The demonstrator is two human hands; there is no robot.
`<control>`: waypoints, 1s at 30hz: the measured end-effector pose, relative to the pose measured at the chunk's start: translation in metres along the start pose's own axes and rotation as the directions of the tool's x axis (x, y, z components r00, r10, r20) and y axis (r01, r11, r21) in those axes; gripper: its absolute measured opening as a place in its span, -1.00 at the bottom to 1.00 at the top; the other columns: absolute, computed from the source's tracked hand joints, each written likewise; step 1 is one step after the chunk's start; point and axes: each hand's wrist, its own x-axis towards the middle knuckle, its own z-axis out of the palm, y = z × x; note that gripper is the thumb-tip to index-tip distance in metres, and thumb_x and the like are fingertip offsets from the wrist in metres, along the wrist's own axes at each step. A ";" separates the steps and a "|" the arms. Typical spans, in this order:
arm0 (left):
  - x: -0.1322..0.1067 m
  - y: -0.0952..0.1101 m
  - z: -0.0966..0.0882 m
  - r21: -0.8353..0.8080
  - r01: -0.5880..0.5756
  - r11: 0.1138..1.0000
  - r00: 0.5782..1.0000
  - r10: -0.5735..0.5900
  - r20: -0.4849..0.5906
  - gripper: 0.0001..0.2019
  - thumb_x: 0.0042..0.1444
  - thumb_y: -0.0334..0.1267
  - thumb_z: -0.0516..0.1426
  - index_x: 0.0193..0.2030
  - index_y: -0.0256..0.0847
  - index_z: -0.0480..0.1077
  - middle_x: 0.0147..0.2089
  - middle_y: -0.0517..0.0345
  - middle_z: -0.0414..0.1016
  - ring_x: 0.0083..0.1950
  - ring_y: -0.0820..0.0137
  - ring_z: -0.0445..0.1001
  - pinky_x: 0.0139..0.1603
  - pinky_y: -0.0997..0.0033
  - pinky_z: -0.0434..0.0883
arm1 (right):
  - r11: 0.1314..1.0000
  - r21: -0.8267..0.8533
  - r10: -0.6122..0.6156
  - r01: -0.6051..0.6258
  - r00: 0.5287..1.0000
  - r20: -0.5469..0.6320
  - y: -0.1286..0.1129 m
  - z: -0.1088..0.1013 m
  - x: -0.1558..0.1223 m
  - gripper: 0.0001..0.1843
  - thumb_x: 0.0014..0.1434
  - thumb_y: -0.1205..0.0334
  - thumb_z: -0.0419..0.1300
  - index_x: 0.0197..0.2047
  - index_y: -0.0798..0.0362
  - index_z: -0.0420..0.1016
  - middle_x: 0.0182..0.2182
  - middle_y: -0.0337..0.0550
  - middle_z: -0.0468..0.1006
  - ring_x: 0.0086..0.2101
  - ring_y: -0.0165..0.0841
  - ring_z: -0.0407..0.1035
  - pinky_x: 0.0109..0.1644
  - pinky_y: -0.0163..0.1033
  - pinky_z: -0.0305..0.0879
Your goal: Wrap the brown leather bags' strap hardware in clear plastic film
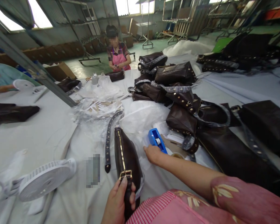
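Dark brown bag [130, 152]: lies lengthwise on the pale table cover [77, 202], near end toward the wearer, zipper [120, 146] uppermost. Studded strap [108, 146] lies just beside it on the left, curving at its far end; I cannot tell whether the two join there.

Left hand [119, 196]: closed around the short tab [128, 189] at the bag's near end, thumb on top, at the gold buckle [126, 174]. Right hand [153, 154]: next to the blue tape dispenser [160, 143]; its fingers are largely hidden from me, so grip and contact undetermined.

Handling estimate: I rate the bag light to moderate, body soft and liable to sag or roll, surface smooth, somewhat slippery. Buckle and tab look stiffest, hence a sound hold. Alternative hold: flat palm on the body, off the zipper. Main risk, in my judgement: scratches or creases rather than breakage.

Surroundings: pile of similar bags [175, 74] ahead and rightward; white fan [46, 179] to the left.
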 end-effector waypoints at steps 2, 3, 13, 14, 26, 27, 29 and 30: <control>-0.002 0.002 -0.003 -0.030 -0.024 0.999 0.999 0.023 -0.024 -0.63 0.00 0.05 0.29 -0.30 -0.22 0.36 -0.47 0.22 0.42 -0.64 0.56 0.19 -0.66 0.54 0.23 | 1.000 0.003 0.031 -0.031 0.999 -0.011 0.000 -0.001 0.004 -0.69 0.10 0.39 0.23 -0.07 0.30 0.55 -0.14 0.46 0.54 -0.17 0.09 0.51 -0.20 0.06 0.44; -0.004 0.003 -0.005 -0.047 -0.034 0.998 0.999 0.033 -0.036 -0.62 -0.01 0.04 0.30 -0.28 -0.22 0.36 -0.43 0.21 0.44 -0.63 0.57 0.19 -0.66 0.55 0.24 | 0.999 0.008 0.042 -0.042 0.999 -0.025 0.002 -0.004 0.003 -0.76 0.11 0.37 0.23 -0.16 0.31 0.58 -0.17 0.44 0.55 -0.18 0.08 0.52 -0.19 0.06 0.44; -0.003 -0.001 -0.010 -0.116 -0.126 0.985 0.992 0.121 -0.048 -0.62 0.04 0.02 0.28 -0.21 -0.21 0.31 -0.43 0.27 0.39 -0.60 0.60 0.21 -0.63 0.58 0.24 | 0.301 0.942 0.135 0.149 0.971 -0.197 0.010 -0.031 -0.050 -0.69 0.01 0.10 0.34 -0.23 0.11 0.47 -0.51 -0.26 0.48 -0.53 -0.40 0.39 -0.42 -0.27 0.36; -0.003 -0.002 -0.009 -0.109 -0.134 0.985 0.990 0.130 -0.048 -0.62 0.04 0.02 0.28 -0.20 -0.21 0.32 -0.46 0.29 0.37 -0.61 0.59 0.22 -0.62 0.58 0.24 | 0.173 0.974 0.102 0.145 0.981 -0.164 0.002 -0.032 -0.056 -0.63 -0.04 0.10 0.37 -0.20 0.10 0.45 -0.52 -0.29 0.46 -0.55 -0.44 0.36 -0.46 -0.30 0.32; -0.003 -0.006 -0.008 0.033 -0.272 0.962 0.949 0.274 -0.157 -0.61 -0.06 -0.12 0.35 -0.16 -0.22 0.35 -0.53 0.34 0.35 -0.61 0.55 0.26 -0.53 0.50 0.33 | 0.182 0.979 -0.279 0.088 0.960 -0.035 -0.051 -0.019 -0.117 -0.49 0.03 -0.02 0.36 -0.04 0.09 0.42 -0.48 -0.31 0.44 -0.51 -0.47 0.30 -0.45 -0.35 0.21; -0.004 -0.006 -0.008 0.052 -0.284 0.958 0.942 0.288 -0.173 -0.60 -0.07 -0.14 0.35 -0.15 -0.23 0.36 -0.50 0.31 0.39 -0.59 0.54 0.29 -0.50 0.49 0.35 | 0.236 0.971 -0.340 0.048 0.940 0.036 -0.047 -0.019 -0.120 -0.55 0.08 -0.10 0.31 -0.17 0.11 0.45 -0.53 -0.31 0.41 -0.55 -0.48 0.26 -0.49 -0.37 0.14; -0.006 -0.006 -0.009 0.088 -0.301 0.949 0.930 0.313 -0.191 -0.58 -0.08 -0.17 0.35 -0.11 -0.24 0.37 -0.44 0.24 0.46 -0.54 0.51 0.35 -0.45 0.47 0.38 | 0.364 0.931 -0.457 -0.007 0.870 0.185 -0.038 -0.019 -0.124 -0.51 0.13 -0.19 0.23 -0.43 0.14 0.43 -0.63 -0.32 0.34 -0.60 -0.51 0.16 -0.55 -0.38 0.01; -0.007 -0.006 -0.009 0.100 -0.308 0.946 0.926 0.322 -0.195 -0.56 -0.09 -0.17 0.36 -0.09 -0.24 0.38 -0.43 0.23 0.47 -0.53 0.50 0.37 -0.44 0.47 0.39 | 0.412 0.911 -0.501 -0.018 0.831 0.243 -0.035 -0.019 -0.126 -0.48 0.13 -0.20 0.23 -0.51 0.14 0.40 -0.67 -0.33 0.31 -0.62 -0.53 0.12 -0.55 -0.38 -0.03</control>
